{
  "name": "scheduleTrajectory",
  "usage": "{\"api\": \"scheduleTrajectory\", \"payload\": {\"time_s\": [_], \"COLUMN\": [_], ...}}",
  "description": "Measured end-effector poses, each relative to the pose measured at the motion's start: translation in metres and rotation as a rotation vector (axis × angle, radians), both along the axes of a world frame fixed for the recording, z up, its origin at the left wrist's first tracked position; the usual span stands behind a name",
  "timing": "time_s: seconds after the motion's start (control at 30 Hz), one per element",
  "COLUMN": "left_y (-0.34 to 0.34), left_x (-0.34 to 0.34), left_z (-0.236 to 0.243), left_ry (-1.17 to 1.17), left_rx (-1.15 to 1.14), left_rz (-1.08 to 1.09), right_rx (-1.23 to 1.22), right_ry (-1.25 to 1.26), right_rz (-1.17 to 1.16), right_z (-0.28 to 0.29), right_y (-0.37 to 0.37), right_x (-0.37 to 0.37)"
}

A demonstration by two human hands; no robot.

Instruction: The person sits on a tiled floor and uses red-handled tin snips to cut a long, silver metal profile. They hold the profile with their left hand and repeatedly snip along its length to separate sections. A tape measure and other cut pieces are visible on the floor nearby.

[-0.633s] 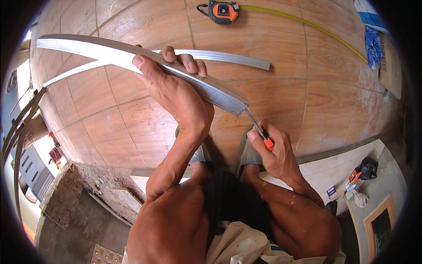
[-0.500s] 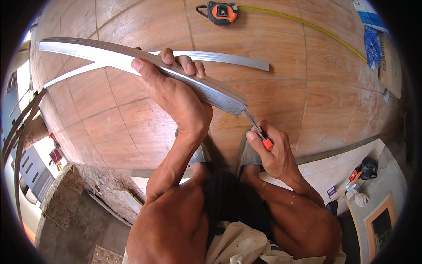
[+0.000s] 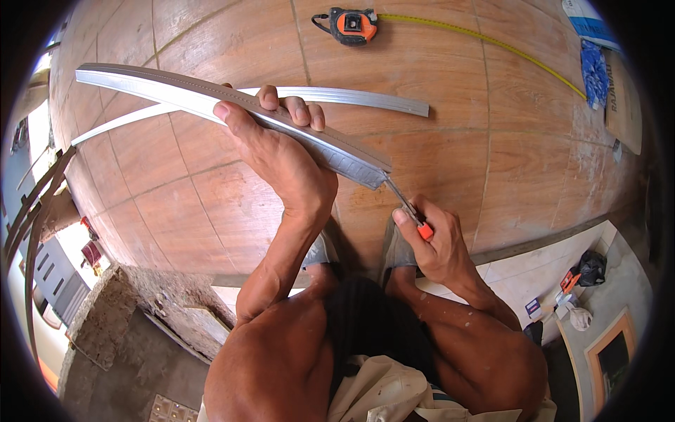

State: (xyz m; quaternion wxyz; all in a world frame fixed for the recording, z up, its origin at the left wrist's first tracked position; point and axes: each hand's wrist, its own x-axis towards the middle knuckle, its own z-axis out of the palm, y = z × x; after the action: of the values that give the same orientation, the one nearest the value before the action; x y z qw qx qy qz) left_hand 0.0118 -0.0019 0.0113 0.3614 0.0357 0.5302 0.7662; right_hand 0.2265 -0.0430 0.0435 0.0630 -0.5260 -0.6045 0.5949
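My left hand (image 3: 285, 158) is wrapped round a long metal profile (image 3: 169, 90), silver on one side and brownish along its upper face. The profile slants from the upper left down to the right, raised above the tiled floor. In my right hand (image 3: 437, 243) is a slim cutter knife (image 3: 400, 195) with a metal shaft and an orange part. The knife's tip meets the profile's lower right end; my fingers hide part of its handle. Beneath the held piece, a second silver metal strip (image 3: 358, 97) lies across the floor.
An orange and black tape measure (image 3: 354, 27) lies at the top, its yellow blade (image 3: 503, 44) drawn out to the right. Blue plastic (image 3: 595, 74) and a cardboard box (image 3: 624, 105) are at the far right. Dark curved strips (image 3: 39, 204) stand at left; a rough concrete ledge (image 3: 105, 309) is near.
The profile's far left end has shifted slightly right and down. Its near end and the knife tip have moved a little left, still together. Both grips look the same.
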Motion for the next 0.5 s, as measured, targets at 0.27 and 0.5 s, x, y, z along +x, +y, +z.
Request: {"api": "scheduleTrajectory", "payload": {"time_s": [0.27, 0.5], "left_y": [0.002, 0.002], "left_x": [0.001, -0.016], "left_z": [0.0, -0.006], "left_ry": [-0.001, -0.006], "left_rx": [0.013, 0.022], "left_rz": [-0.012, -0.049], "right_rx": [0.076, -0.06], "right_ry": [0.019, 0.042], "right_rz": [-0.013, 0.18], "right_z": [-0.013, -0.008], "right_y": [-0.007, 0.003], "right_x": [0.001, 0.01]}}
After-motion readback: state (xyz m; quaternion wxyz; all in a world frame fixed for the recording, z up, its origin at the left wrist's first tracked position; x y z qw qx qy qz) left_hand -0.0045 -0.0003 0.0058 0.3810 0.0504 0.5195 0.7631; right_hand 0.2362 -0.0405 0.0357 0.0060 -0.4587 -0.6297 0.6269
